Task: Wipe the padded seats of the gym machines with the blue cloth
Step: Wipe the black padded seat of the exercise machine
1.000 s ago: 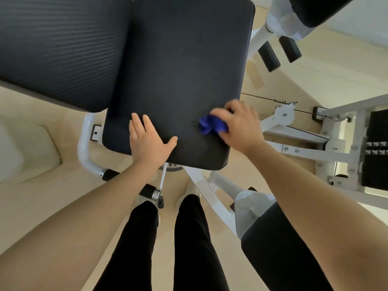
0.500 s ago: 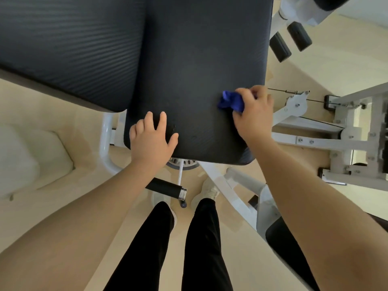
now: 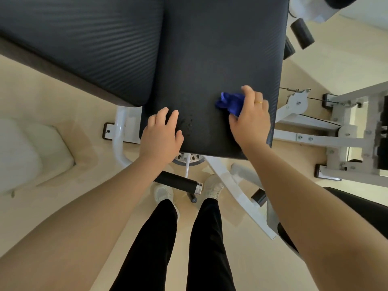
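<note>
One crumpled blue cloth (image 3: 231, 103) is lying bunched on the black padded seat (image 3: 220, 59), near its right front part; the right hand (image 3: 251, 118) is gripping it, fingers curled round the fabric, a gold ring (image 3: 259, 102) showing on one finger; the left hand (image 3: 161, 135) is resting on the seat's front left corner, fingers loosely spread and bent, holding nothing; a second, ribbed black pad (image 3: 79, 43) is sitting touching the seat's left edge; small wet droplets (image 3: 189, 122) are showing between the hands; the white metal frame (image 3: 315, 139) is standing on a beige floor (image 3: 262, 259); one black foam handle (image 3: 176, 181) is jutting below the seat; two white shoes are standing beneath.
</note>
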### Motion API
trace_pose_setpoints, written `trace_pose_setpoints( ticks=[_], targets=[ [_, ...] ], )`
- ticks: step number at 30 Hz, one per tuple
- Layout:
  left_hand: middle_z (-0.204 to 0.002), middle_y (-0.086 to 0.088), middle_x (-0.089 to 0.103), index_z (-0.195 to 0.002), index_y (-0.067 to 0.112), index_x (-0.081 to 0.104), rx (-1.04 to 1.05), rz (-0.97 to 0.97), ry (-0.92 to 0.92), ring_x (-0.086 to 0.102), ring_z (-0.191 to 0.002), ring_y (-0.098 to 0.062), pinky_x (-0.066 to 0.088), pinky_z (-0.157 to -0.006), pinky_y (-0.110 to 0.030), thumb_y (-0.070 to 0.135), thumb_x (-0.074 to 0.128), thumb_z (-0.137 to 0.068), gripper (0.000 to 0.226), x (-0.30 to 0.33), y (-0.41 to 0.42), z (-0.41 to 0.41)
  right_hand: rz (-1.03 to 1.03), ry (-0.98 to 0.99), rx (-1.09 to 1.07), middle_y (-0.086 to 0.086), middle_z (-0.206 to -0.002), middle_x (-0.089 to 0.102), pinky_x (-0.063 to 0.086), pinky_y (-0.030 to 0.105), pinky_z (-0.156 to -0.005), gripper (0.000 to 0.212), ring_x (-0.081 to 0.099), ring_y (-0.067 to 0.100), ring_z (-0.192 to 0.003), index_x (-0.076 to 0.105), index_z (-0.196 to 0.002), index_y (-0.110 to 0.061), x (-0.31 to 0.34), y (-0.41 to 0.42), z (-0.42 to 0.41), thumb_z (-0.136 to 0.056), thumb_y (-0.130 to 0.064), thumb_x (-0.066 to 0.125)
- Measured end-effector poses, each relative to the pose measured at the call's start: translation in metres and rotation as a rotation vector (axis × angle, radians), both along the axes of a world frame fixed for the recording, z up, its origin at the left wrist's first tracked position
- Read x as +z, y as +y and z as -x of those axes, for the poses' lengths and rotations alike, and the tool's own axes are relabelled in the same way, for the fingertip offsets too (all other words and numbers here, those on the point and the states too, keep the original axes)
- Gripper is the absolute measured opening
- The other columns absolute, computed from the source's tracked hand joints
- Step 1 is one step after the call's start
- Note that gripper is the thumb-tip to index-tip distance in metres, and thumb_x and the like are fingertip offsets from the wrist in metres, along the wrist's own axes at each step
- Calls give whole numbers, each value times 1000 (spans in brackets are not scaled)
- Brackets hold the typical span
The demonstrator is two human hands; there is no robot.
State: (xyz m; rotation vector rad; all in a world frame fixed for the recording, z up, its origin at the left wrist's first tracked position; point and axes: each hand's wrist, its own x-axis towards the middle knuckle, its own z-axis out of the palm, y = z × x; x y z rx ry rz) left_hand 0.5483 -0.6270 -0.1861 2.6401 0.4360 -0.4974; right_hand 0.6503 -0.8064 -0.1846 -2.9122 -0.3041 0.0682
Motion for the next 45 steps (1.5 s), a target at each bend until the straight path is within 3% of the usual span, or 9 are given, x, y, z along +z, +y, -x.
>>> trace_pose_setpoints(
  ticks=[3,9,15,21,27,32,35,41,45],
  targets=[
    [-156,-6,18,-148,17,23,16,34,-12,23,-139,-28,35,-106,-39,28,42,-96,56,-2,-1,6,22,59,130,7,-125,48,50,37,-66,45,46,29,-105,48,-125,-19,0,24,30,-82,-24,61],
    [-157,-3,15,-147,16,22,47,114,-20,18,-142,-25,37,-105,-36,21,46,-94,59,-1,4,5,138,73,870,20,-114,60,54,37,-57,55,58,37,-83,59,-115,-13,-1,21,23,-64,-21,80],
    [-156,-7,16,-146,11,22,241,129,-45,17,-143,-27,24,-114,-37,29,57,-89,69,-12,0,10,-6,73,299,15,-127,46,51,41,-70,43,45,36,-108,53,-123,-12,-2,43,-11,-81,-13,63],
    [-156,-14,11,-148,8,11,429,111,37,11,-144,-31,20,-115,-40,36,71,-77,97,-7,1,3,49,137,739,19,-126,51,52,44,-75,51,50,39,-103,51,-128,-10,-3,49,14,-79,-12,67],
    [-157,-16,2,-148,7,-4,510,95,287,3,-145,-35,15,-117,-45,50,73,-70,117,-9,12,-7,-68,123,279,20,-123,43,43,40,-85,45,42,36,-106,49,-131,-12,-9,70,-33,-87,-13,57],
    [-154,-16,22,-148,6,-6,574,267,397,24,-140,-36,25,-113,-51,58,75,-62,128,-17,26,-8,-1,319,733,20,-120,46,46,42,-86,50,45,36,-104,48,-131,-13,0,70,15,-82,-16,62],
    [-154,-16,21,-148,4,-5,558,237,398,23,-140,-36,23,-113,-49,58,72,-66,124,-16,25,-5,45,223,869,22,-103,54,50,44,-74,45,53,40,-86,61,-118,-15,-3,75,-28,-73,-19,68],
    [-153,-16,20,-147,4,-7,662,365,300,26,-139,-34,29,-112,-47,43,78,-68,122,-26,21,-3,-115,199,312,15,-114,49,45,39,-83,45,47,32,-99,53,-126,-14,-17,99,-16,-81,-16,61],
    [-149,-18,25,-147,2,0,625,357,287,32,-135,-33,35,-109,-45,42,79,-67,119,-20,21,-5,-115,272,332,12,-118,47,46,35,-79,54,49,27,-100,45,-132,-10,-12,115,22,-82,-18,62]
  ],
)
